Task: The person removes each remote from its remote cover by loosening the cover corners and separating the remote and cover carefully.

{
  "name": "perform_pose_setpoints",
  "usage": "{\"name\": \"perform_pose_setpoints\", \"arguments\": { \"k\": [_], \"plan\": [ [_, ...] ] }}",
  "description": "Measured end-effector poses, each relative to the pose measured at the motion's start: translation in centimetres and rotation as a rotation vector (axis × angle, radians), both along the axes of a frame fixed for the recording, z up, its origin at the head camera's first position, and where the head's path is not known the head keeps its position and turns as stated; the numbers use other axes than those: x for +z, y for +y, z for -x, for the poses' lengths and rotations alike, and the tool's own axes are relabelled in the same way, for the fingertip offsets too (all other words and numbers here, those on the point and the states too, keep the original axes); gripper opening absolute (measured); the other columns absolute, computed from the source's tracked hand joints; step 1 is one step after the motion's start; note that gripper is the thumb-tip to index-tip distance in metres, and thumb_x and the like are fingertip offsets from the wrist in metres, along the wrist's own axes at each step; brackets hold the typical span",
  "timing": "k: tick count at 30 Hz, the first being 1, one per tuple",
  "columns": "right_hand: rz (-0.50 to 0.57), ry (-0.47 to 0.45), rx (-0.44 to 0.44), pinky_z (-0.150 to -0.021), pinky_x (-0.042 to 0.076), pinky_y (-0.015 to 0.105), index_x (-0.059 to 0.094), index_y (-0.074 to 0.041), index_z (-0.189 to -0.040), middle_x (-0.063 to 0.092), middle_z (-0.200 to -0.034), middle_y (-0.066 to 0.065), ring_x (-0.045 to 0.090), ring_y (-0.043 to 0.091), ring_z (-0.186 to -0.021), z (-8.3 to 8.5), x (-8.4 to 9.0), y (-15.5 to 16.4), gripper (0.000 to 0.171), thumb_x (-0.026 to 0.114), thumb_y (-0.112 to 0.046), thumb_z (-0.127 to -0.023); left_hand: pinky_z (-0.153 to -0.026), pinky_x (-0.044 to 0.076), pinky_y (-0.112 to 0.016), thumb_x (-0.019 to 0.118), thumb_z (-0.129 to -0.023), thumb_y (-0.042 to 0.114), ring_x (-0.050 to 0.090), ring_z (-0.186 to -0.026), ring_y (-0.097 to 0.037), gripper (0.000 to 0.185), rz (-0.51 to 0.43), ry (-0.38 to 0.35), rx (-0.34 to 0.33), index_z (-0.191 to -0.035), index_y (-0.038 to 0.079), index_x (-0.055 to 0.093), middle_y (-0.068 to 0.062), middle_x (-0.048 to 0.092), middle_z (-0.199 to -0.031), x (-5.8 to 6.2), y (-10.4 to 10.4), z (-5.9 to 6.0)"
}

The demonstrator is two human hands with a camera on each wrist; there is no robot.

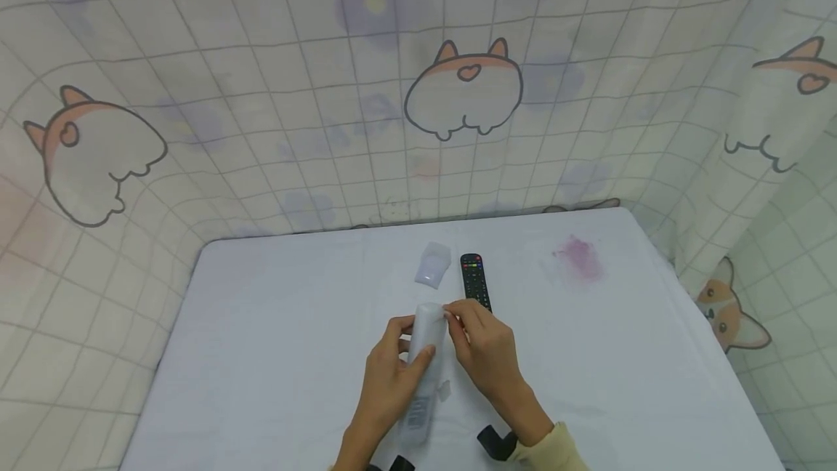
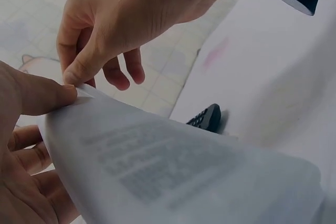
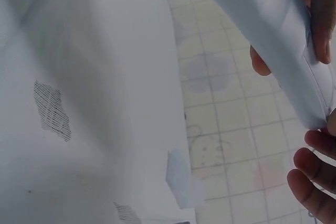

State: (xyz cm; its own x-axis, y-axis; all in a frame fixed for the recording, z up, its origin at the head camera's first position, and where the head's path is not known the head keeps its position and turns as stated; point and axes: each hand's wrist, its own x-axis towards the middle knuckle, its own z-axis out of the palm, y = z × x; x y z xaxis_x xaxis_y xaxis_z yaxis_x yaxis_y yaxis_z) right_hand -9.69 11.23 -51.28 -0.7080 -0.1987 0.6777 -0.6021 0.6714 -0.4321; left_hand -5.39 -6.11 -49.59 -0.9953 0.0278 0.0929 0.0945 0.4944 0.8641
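A long, whitish, translucent plastic sleeve (image 1: 426, 340) with grey printed text on its lower part runs away from the body over the table. My left hand (image 1: 390, 376) grips it, thumb across its front and fingers behind its left side. At the far end, my right hand (image 1: 487, 347) pinches the right corner of the sleeve between thumb and forefinger. In the left wrist view the printed sleeve (image 2: 157, 166) fills the lower part, and the left thumb (image 2: 47, 95) presses its edge close to the pinching right hand (image 2: 115, 30). The right wrist view has right-hand fingers (image 3: 312, 169) at the sleeve's tip.
Beyond the hands lie a black remote control (image 1: 475, 278) and a small clear plastic packet (image 1: 434, 264) on the white-covered table (image 1: 275, 325). A small plastic scrap (image 1: 445, 390) is right of the sleeve. A pink stain marks the cloth; a checked curtain (image 1: 314, 129) hangs behind.
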Motion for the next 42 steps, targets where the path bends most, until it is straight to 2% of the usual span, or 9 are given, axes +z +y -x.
{"name": "perform_pose_setpoints", "arguments": {
  "k": [8, 13, 18, 22, 27, 32, 34, 37, 42],
  "plan": [
    [0.001, -0.01, 0.015, -0.059, 0.055, 0.021, 0.07, -0.007, -0.104, 0.075, -0.095, 0.003, 0.066, 0.01, -0.07, 0.3, 0.5, 0.5, 0.015, 0.077, -0.002, -0.091, -0.07, 0.059, -0.022, 0.078, -0.094, 0.02, 0.074, -0.096, -0.02, 0.045, -0.134, -0.069, -0.043, -0.134, 0.013, 0.057, -0.009, 0.071, -0.124, 0.2, -0.7, 0.1],
    [0.017, 0.029, 0.046, -0.061, 0.056, 0.022, 0.071, -0.007, -0.103, 0.075, -0.095, 0.003, 0.068, 0.011, -0.072, 0.3, 0.1, 0.8, 0.005, 0.071, -0.01, -0.099, -0.074, 0.06, -0.023, 0.077, -0.094, 0.014, 0.076, -0.096, -0.019, 0.045, -0.261, -0.137, -0.112, -0.135, 0.012, 0.057, -0.014, 0.071, -0.124, 0.2, -1.5, 0.1],
    [0.059, 0.067, 0.089, -0.068, 0.061, 0.027, 0.073, -0.008, -0.102, 0.077, -0.096, 0.003, 0.075, 0.015, -0.082, 0.3, -0.3, 1.0, 0.013, 0.065, -0.017, -0.104, -0.077, 0.062, -0.028, 0.075, -0.096, 0.015, 0.077, -0.102, -0.021, 0.044, -0.362, -0.171, -0.199, -0.136, 0.008, 0.055, -0.018, 0.069, -0.127, 0.0, -2.3, 0.1],
    [0.11, 0.069, 0.133, -0.076, 0.062, 0.027, 0.076, -0.008, -0.102, 0.078, -0.099, 0.003, 0.077, 0.018, -0.089, 0.3, -0.4, 1.1, 0.005, 0.072, -0.009, -0.098, -0.08, 0.063, -0.031, 0.072, -0.099, 0.017, 0.076, -0.106, -0.017, 0.045, -0.382, -0.185, -0.266, -0.138, 0.006, 0.053, -0.021, 0.066, -0.132, -0.2, -2.9, 0.1],
    [0.192, 0.056, 0.208, -0.088, 0.061, 0.024, 0.079, -0.007, -0.103, 0.08, -0.1, 0.005, 0.078, 0.023, -0.093, 0.3, -0.5, 1.0, 0.017, 0.079, 0.0, -0.088, -0.082, 0.063, -0.033, 0.069, -0.1, 0.012, 0.075, -0.108, -0.014, 0.045, -0.45, -0.187, -0.322, -0.14, 0.005, 0.052, -0.023, 0.065, -0.135, -0.3, -3.3, 0.0],
    [0.266, 0.028, 0.277, -0.091, 0.057, 0.017, 0.08, -0.007, -0.104, 0.08, -0.1, 0.005, 0.077, 0.022, -0.093, 0.2, -0.7, 0.3, 0.023, 0.08, 0.006, -0.084, -0.085, 0.063, -0.034, 0.065, -0.102, 0.007, 0.074, -0.112, -0.015, 0.044, -0.535, -0.178, -0.376, -0.143, 0.002, 0.049, -0.027, 0.063, -0.137, -0.7, -3.8, -0.3],
    [0.3, 0.003, 0.308, -0.09, 0.057, 0.016, 0.079, -0.007, -0.104, 0.079, -0.1, 0.006, 0.077, 0.021, -0.093, 0.1, -0.9, 0.1, 0.026, 0.079, 0.009, -0.084, -0.086, 0.063, -0.034, 0.064, -0.102, 0.006, 0.074, -0.113, -0.015, 0.045, -0.552, -0.177, -0.387, -0.144, 0.001, 0.048, -0.028, 0.062, -0.137, -0.9, -3.9, -0.4],
    [0.376, -0.092, 0.354, -0.086, 0.059, 0.017, 0.079, -0.009, -0.105, 0.079, -0.099, 0.007, 0.077, 0.019, -0.091, -0.1, -1.0, -0.1, 0.026, 0.077, 0.01, -0.086, -0.088, 0.062, -0.033, 0.064, -0.102, 0.006, 0.073, -0.115, -0.015, 0.046, -0.558, -0.175, -0.399, -0.144, 0.0, 0.047, -0.028, 0.061, -0.138, -1.0, -4.0, -0.4],
    [0.576, -0.407, 0.402, -0.066, 0.059, 0.023, 0.079, -0.009, -0.107, 0.079, -0.099, 0.003, 0.069, 0.012, -0.076, -0.8, -0.5, -0.2, 0.017, 0.071, 0.001, -0.095, -0.088, 0.062, -0.032, 0.064, -0.103, 0.008, 0.073, -0.116, -0.014, 0.046, -0.548, -0.172, -0.41, -0.145, 0.0, 0.047, -0.029, 0.061, -0.139, -0.8, -4.3, -0.1]
  ]
}}
